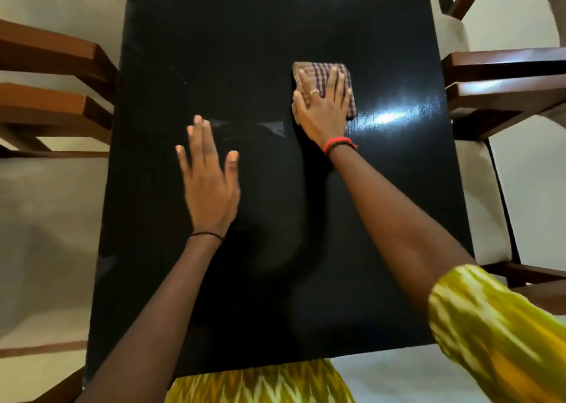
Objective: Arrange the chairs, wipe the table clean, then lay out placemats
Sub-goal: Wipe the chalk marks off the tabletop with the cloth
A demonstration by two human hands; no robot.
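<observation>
A glossy black table (245,50) fills the middle of the head view. My right hand (321,108) lies flat with straight fingers on a folded purple-checked cloth (349,87), pressing it onto the tabletop right of centre. My left hand (208,179) rests flat on the bare tabletop, fingers spread, to the left of the cloth and nearer to me. A wooden chair (61,75) stands at the table's left side. Another wooden chair (502,87) with a pale seat cushion stands at the right side.
A third chair (453,13) shows at the far right corner. Pale floor (46,219) lies on both sides of the table. A bright light reflection (389,116) shines on the tabletop just right of the cloth.
</observation>
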